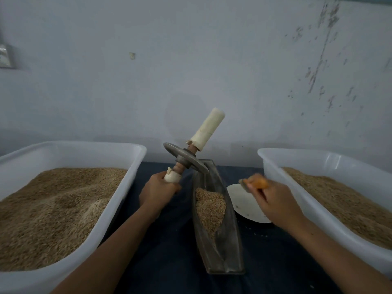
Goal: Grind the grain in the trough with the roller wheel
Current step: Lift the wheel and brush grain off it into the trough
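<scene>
A boat-shaped metal trough lies lengthwise on the dark table between my arms, with a heap of grain in its middle. The roller wheel, a metal disc on an axle with white-wrapped handles, is lifted and tilted above the trough's far end. My left hand grips its lower handle; the upper handle points up and right, free. My right hand holds a blurred orange-handled tool over a white plate, to the right of the trough.
A large white tub heaped with grain stands on the left, and a second white tub with grain on the right. A white plate lies beside the trough under my right hand. A grey wall stands close behind the table.
</scene>
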Demonstrator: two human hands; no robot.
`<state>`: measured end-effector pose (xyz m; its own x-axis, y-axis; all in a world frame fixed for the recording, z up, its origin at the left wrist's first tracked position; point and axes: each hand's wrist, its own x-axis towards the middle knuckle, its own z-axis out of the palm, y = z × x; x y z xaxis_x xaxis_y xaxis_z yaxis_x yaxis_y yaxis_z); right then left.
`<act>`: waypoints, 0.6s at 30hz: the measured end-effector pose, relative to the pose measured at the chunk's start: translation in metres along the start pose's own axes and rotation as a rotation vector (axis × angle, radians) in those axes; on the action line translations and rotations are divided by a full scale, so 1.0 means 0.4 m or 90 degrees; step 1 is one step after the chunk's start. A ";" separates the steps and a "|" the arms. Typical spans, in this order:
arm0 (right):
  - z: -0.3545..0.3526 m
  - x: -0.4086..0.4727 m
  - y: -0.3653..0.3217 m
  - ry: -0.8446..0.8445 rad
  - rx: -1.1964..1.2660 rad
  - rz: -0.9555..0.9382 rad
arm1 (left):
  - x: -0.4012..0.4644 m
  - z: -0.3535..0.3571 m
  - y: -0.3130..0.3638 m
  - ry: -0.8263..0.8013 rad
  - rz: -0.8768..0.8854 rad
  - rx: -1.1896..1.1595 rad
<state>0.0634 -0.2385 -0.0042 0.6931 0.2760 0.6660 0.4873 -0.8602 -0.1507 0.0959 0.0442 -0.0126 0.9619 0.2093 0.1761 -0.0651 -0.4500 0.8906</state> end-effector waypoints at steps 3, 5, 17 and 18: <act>-0.005 -0.030 0.021 -0.111 -0.168 -0.175 | 0.000 -0.001 0.003 0.000 0.004 0.002; -0.005 -0.052 0.030 -0.129 -0.253 -0.270 | 0.001 0.002 0.004 -0.003 0.006 0.001; -0.037 -0.086 0.019 -0.201 -0.343 -0.291 | 0.003 0.008 0.001 -0.004 0.010 0.015; -0.040 -0.087 0.017 -0.216 -0.345 -0.267 | 0.003 0.008 0.002 -0.007 0.009 0.016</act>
<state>0.0341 -0.2609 -0.0169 0.6759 0.6667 0.3140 0.4769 -0.7205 0.5034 0.0978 0.0411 -0.0132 0.9637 0.1933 0.1840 -0.0722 -0.4750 0.8770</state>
